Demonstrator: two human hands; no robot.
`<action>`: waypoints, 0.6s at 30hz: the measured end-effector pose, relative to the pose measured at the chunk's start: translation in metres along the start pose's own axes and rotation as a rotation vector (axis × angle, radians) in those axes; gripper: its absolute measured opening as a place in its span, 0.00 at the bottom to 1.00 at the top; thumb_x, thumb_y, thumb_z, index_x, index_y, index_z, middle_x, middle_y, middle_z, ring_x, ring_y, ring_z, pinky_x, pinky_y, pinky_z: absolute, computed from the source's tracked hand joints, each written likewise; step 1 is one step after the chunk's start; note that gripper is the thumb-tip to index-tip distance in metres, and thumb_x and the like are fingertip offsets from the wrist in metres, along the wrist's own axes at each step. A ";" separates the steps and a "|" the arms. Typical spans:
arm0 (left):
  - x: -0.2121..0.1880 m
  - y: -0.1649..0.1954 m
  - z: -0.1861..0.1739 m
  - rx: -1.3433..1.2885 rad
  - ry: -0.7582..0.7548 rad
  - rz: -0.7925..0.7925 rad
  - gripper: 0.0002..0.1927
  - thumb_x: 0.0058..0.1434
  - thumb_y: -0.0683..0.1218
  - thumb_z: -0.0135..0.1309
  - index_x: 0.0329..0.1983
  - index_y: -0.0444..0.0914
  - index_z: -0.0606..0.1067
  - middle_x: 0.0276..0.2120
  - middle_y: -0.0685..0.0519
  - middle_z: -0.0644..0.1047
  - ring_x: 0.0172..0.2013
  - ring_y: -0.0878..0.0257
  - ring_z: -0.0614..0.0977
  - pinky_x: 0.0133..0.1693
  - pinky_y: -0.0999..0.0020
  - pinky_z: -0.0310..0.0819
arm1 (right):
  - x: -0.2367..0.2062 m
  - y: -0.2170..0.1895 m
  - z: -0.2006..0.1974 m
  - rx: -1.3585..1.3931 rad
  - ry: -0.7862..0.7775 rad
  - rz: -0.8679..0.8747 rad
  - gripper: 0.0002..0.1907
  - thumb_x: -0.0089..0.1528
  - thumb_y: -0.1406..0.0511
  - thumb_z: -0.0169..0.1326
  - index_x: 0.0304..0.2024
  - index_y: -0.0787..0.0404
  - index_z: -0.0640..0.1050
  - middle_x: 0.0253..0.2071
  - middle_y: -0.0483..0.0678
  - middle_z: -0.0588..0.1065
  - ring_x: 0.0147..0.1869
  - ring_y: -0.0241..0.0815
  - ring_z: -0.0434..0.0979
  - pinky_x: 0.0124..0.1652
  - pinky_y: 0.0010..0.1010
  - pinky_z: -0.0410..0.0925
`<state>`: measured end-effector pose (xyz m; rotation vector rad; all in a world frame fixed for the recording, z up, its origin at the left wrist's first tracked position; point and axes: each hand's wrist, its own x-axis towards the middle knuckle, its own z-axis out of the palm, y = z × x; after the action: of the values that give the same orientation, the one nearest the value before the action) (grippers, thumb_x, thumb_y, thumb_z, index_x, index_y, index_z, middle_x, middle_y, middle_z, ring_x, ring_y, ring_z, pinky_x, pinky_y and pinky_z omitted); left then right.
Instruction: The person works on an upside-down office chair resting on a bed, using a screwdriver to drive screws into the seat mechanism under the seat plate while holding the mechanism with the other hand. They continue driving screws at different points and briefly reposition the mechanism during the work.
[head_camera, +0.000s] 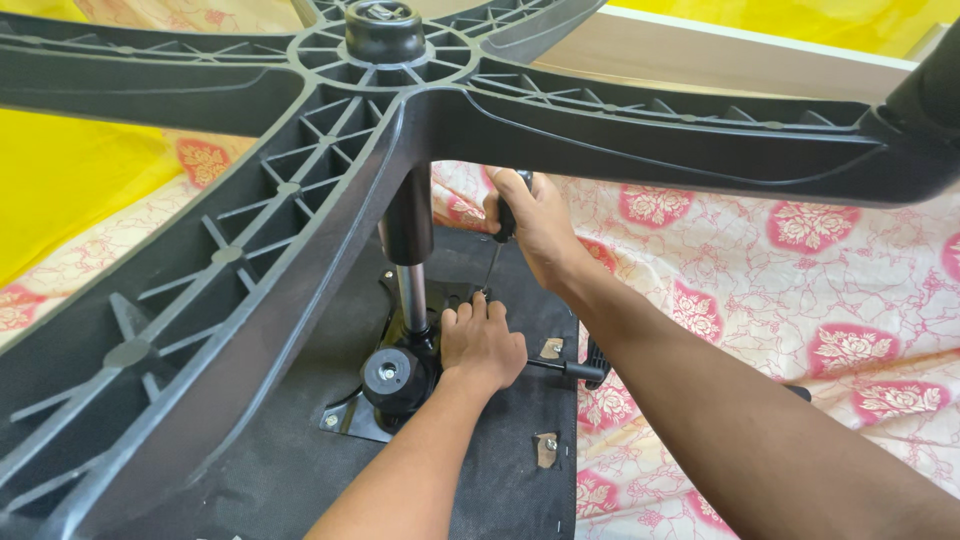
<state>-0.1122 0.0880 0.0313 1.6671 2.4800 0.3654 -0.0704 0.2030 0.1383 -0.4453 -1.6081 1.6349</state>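
Screwdriver (497, 243) upright in right hand (535, 225), left hand (482, 345) pressing mechanism plate (400, 310), seemingly.

Left hand (482, 345) pressed flat; right hand (535, 225) in closed grip, raised.

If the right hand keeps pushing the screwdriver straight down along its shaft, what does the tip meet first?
Probably the black metal mounting plate beside the chrome gas-lift column. The right hand angles the screwdriver down just above the left hand; the tip itself is hidden.
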 end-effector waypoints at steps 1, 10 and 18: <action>0.001 0.000 0.000 0.007 -0.006 0.002 0.29 0.62 0.55 0.45 0.63 0.36 0.69 0.69 0.40 0.62 0.64 0.51 0.67 0.60 0.56 0.53 | 0.001 0.001 -0.001 0.030 -0.020 -0.031 0.16 0.70 0.55 0.52 0.40 0.61 0.70 0.28 0.49 0.71 0.32 0.37 0.70 0.36 0.31 0.67; -0.002 0.000 0.000 -0.009 0.024 0.003 0.26 0.61 0.55 0.46 0.59 0.37 0.72 0.67 0.42 0.66 0.61 0.52 0.70 0.59 0.57 0.56 | 0.001 0.000 -0.006 0.205 -0.027 0.017 0.22 0.70 0.51 0.43 0.42 0.63 0.74 0.30 0.46 0.71 0.34 0.36 0.70 0.35 0.30 0.64; -0.003 -0.001 0.000 -0.007 0.041 0.009 0.26 0.61 0.55 0.46 0.59 0.37 0.71 0.67 0.41 0.65 0.61 0.52 0.70 0.58 0.57 0.56 | -0.002 -0.003 0.005 0.182 0.001 0.044 0.12 0.66 0.59 0.52 0.42 0.62 0.74 0.33 0.48 0.78 0.37 0.39 0.78 0.40 0.31 0.71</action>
<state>-0.1124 0.0852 0.0306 1.6852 2.4979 0.4137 -0.0717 0.1978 0.1412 -0.3896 -1.4415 1.7956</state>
